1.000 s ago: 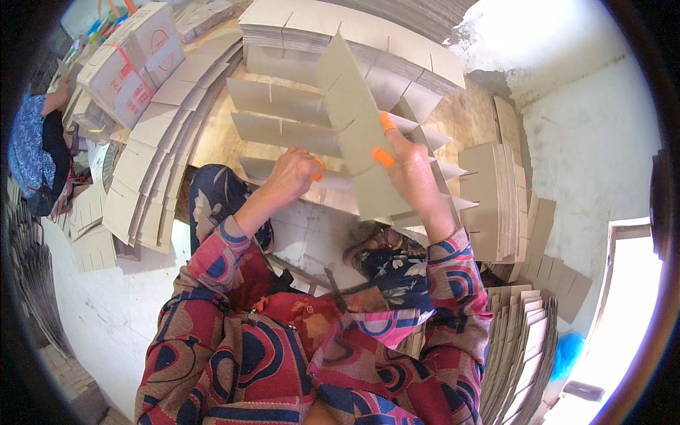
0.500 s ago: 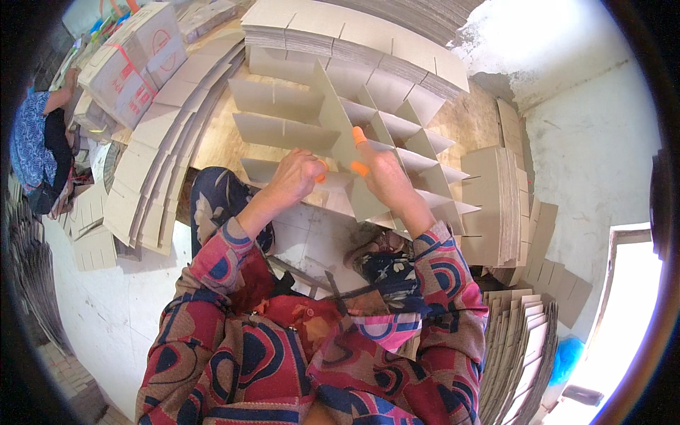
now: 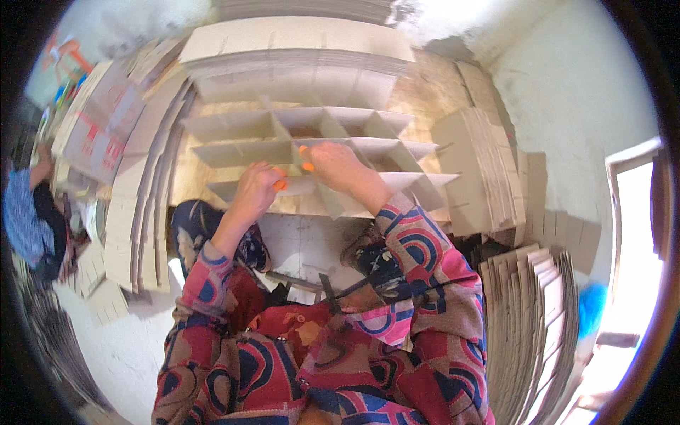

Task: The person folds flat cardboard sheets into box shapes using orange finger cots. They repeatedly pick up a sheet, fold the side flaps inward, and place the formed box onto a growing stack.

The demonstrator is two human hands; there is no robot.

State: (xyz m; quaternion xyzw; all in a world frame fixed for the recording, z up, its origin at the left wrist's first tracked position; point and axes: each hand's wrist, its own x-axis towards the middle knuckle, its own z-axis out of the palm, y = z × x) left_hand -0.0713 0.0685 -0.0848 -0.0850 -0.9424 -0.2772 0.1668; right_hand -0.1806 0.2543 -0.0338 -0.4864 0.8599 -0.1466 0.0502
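Note:
A grid of slotted grey-brown cardboard dividers [image 3: 386,145] stands on the wooden table in front of me. Long strips run left to right, and shorter cross strips interlock with them on the right side. My left hand [image 3: 256,190] is closed at the nearest long strip [image 3: 225,190], its fingertips in orange covers. Just right of it, my right hand [image 3: 346,168] pinches the leftmost cross strip [image 3: 327,201], also with orange-covered fingertips. That strip sits low among the long ones. Both hands hide part of the cardboard behind them.
A thick stack of cardboard strips [image 3: 297,35] lies behind the grid. More stacks stand at the right [image 3: 471,170], left [image 3: 138,191] and lower right [image 3: 528,319]. A taped carton [image 3: 99,127] is at the far left, near another person [image 3: 32,219]. A white wall rises on the right.
The leftmost cross strip, which stood tall above the long strips, now sits lower among them. Both hands stay by it. The whole view has shifted and turned somewhat.

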